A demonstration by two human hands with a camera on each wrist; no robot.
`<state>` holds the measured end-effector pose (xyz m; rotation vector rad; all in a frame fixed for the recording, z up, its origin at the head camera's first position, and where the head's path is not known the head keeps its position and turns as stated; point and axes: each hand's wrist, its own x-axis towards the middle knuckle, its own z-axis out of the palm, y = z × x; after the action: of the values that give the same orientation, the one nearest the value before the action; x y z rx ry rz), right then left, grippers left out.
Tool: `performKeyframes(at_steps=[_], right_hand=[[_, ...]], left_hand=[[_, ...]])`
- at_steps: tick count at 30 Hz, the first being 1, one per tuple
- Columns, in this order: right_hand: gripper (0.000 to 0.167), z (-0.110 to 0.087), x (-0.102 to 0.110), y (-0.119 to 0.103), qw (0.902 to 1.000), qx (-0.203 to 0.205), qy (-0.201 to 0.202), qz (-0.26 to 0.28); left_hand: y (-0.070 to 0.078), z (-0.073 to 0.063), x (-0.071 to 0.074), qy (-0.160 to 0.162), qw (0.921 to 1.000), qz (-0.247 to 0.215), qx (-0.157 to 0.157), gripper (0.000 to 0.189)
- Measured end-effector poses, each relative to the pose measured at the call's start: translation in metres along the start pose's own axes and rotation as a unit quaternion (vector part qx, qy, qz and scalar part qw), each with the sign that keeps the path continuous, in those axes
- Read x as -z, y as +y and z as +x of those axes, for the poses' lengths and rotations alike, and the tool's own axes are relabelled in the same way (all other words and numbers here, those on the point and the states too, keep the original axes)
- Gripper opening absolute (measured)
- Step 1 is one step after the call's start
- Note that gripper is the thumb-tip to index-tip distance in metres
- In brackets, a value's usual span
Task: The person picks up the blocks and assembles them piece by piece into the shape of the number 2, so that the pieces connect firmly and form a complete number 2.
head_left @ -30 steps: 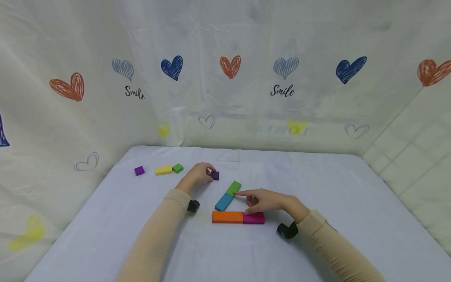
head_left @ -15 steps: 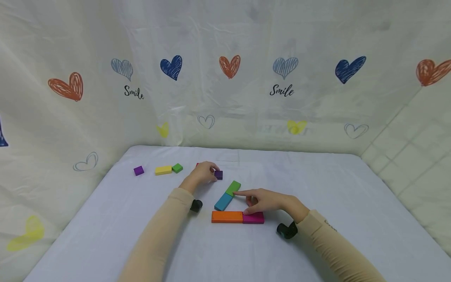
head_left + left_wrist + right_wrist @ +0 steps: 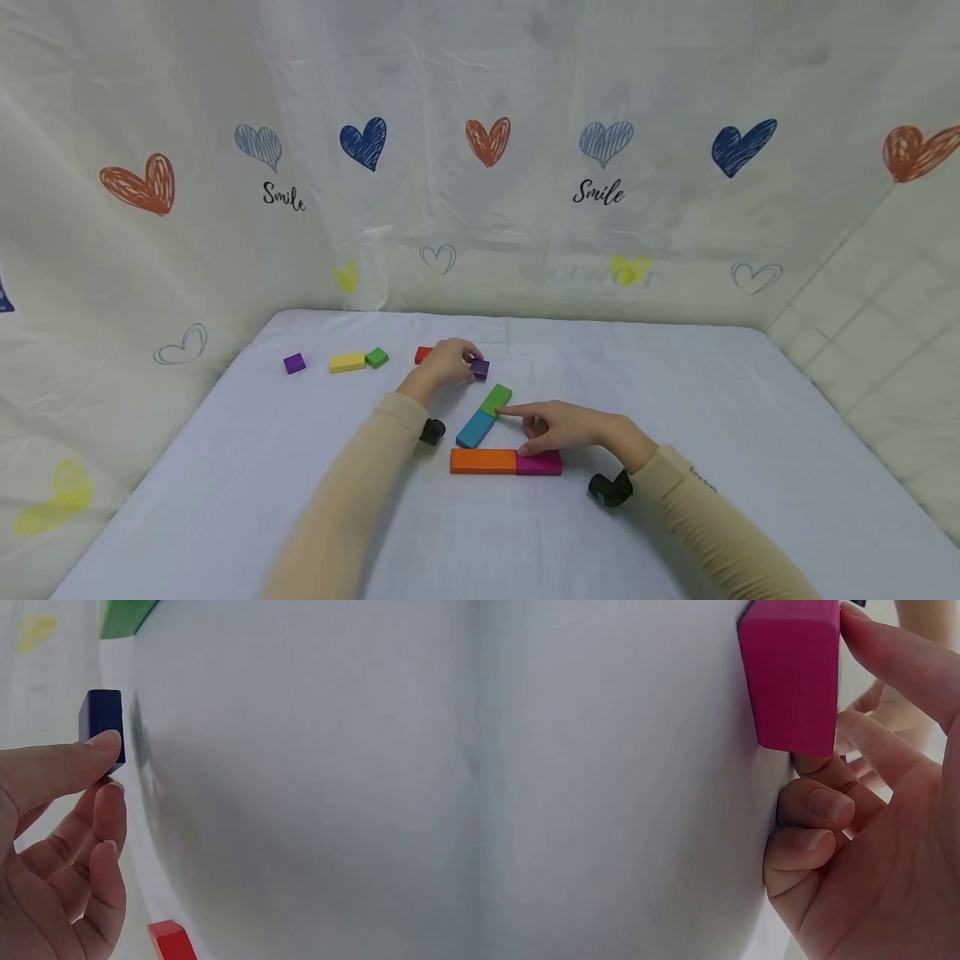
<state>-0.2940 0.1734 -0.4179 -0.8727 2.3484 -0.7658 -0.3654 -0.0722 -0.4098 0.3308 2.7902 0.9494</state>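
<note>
My left hand (image 3: 447,363) pinches a small dark purple block (image 3: 480,369) between thumb and fingertips; the left wrist view shows this block (image 3: 105,720) held by one end. Below and right of it, a light green block (image 3: 497,399) lies end to end with a blue block (image 3: 476,428) in a slanted line. My right hand (image 3: 562,427) touches the green block with its straight index fingertip. Its thumb rests on a magenta block (image 3: 540,463), which adjoins an orange block (image 3: 483,462). The other right fingers are curled against the table in the right wrist view.
A red block (image 3: 423,355) lies behind my left hand, partly hidden. Farther left are a green block (image 3: 377,357), a yellow block (image 3: 347,362) and a purple block (image 3: 295,363). A white cloth covers the table (image 3: 675,383); a curtain with printed hearts hangs behind.
My left hand has moved right with the dark purple block, toward the far end of the slanted line. More of the red block now shows. My right hand has stayed put.
</note>
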Motion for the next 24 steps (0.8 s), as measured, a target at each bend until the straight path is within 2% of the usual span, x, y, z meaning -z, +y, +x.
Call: performKeyframes(at_steps=[7,24], right_hand=[[0.065,-0.001,0.000,0.001,1.0000,0.004,0.001,0.004],[0.065,-0.001,0.001,0.001,0.9999,0.010,-0.003,0.011]], left_hand=[[0.010,0.002,-0.004,-0.005,1.0000,0.003,0.001,0.035],[0.020,0.006,-0.010,-0.025,0.9985,0.041,-0.025,0.035]])
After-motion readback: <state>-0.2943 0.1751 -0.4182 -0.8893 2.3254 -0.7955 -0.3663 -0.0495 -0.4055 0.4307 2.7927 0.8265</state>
